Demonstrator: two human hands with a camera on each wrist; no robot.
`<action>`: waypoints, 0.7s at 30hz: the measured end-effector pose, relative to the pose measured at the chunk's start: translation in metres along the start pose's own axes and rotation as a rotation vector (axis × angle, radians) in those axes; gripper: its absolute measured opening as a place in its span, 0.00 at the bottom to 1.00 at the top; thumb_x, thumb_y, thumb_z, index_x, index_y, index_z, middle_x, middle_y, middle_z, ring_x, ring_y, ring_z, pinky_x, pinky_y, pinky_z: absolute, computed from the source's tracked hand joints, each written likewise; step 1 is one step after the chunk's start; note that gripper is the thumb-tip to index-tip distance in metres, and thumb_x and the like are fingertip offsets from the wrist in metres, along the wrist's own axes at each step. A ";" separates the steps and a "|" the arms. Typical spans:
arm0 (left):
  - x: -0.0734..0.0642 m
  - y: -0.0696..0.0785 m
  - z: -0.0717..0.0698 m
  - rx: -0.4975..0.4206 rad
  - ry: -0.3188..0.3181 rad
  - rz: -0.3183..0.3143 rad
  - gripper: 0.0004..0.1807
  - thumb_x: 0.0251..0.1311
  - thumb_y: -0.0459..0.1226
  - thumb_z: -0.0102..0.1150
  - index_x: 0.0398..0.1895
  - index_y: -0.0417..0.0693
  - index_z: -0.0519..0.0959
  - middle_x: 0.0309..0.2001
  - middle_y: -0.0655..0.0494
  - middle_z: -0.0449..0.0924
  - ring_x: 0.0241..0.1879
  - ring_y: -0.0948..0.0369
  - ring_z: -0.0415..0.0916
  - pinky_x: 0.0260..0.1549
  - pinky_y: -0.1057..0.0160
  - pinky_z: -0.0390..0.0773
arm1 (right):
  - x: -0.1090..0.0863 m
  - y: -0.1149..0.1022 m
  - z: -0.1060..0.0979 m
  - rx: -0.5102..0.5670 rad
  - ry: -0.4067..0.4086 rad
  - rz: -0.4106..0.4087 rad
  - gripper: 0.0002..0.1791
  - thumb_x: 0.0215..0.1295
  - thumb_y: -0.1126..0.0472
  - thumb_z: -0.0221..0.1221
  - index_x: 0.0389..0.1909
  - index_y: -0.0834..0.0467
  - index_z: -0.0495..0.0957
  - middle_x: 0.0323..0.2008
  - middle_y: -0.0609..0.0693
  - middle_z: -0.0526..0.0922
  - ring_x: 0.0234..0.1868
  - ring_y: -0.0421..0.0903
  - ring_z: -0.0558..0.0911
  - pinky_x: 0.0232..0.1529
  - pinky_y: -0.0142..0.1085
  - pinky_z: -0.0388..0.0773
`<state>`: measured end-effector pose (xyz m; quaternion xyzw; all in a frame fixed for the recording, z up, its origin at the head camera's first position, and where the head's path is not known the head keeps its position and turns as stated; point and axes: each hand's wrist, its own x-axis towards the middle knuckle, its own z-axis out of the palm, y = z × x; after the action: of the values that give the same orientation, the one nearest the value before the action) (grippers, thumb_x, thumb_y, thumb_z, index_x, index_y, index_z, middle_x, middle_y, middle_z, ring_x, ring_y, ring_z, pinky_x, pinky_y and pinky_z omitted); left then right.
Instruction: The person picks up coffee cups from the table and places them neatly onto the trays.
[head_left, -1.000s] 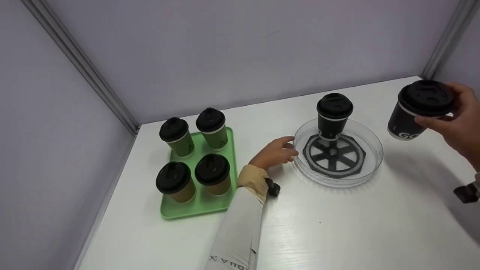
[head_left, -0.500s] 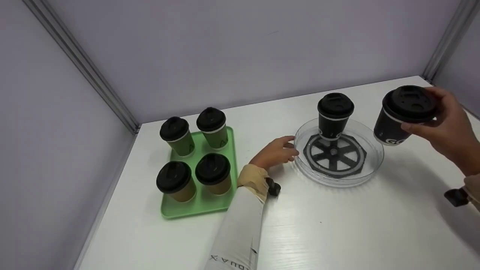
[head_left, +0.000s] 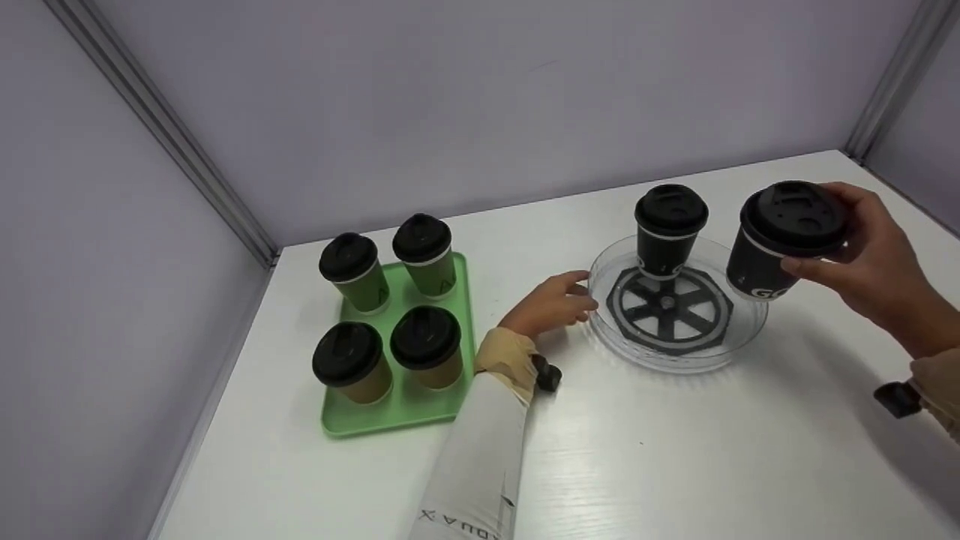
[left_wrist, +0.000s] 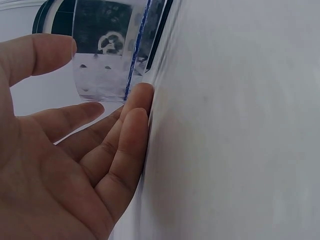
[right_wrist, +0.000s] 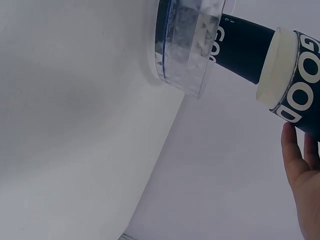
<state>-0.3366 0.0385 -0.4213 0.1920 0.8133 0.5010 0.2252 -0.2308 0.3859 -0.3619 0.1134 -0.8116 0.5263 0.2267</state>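
Observation:
My right hand (head_left: 874, 266) grips a black lidded paper cup (head_left: 765, 255) around its upper part, holding it up over the right rim of a clear round dish (head_left: 675, 361). White "GOOD" lettering runs round this cup in the right wrist view. Another black lidded cup (head_left: 666, 244) stands upright inside the dish toward the back, on a dark spoked wheel pattern. At the dish's left side, my left hand (head_left: 551, 304) rests with relaxed, extended fingers (left_wrist: 132, 135) close to the clear wall, low by the table.
On the left lies a green tray (head_left: 405, 421) bearing several lidded cups: two green ones (head_left: 431, 276) at the back and two brown ones (head_left: 441, 371) in front. Grey walls (head_left: 525, 97) enclose the white table (head_left: 637, 480) at the back and sides.
My right hand has carried the black cup leftward and slightly down, from right of the dish to over its right rim. My left hand, the tray and the standing cups have stayed in place.

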 end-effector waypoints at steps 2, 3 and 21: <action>0.000 0.000 0.000 -0.009 0.000 0.000 0.35 0.63 0.38 0.58 0.73 0.46 0.61 0.58 0.47 0.75 0.41 0.58 0.81 0.44 0.63 0.77 | 0.000 0.000 0.003 0.000 -0.007 0.000 0.49 0.46 0.81 0.68 0.70 0.57 0.59 0.58 0.49 0.69 0.56 0.42 0.70 0.46 0.21 0.71; -0.001 0.000 0.000 -0.011 0.001 0.000 0.35 0.63 0.38 0.58 0.73 0.45 0.61 0.58 0.47 0.75 0.41 0.58 0.81 0.44 0.63 0.77 | 0.000 0.000 0.004 0.002 -0.009 0.002 0.49 0.46 0.81 0.68 0.70 0.57 0.59 0.58 0.49 0.69 0.56 0.42 0.70 0.46 0.21 0.71; -0.003 0.002 0.000 0.002 -0.001 -0.002 0.35 0.63 0.39 0.57 0.74 0.46 0.60 0.59 0.47 0.74 0.43 0.58 0.80 0.44 0.63 0.76 | -0.008 -0.003 0.029 0.025 -0.129 -0.006 0.49 0.47 0.79 0.69 0.70 0.58 0.58 0.57 0.50 0.69 0.53 0.42 0.73 0.43 0.23 0.73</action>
<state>-0.3341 0.0372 -0.4191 0.1915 0.8138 0.5000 0.2258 -0.2295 0.3582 -0.3737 0.1525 -0.8176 0.5272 0.1742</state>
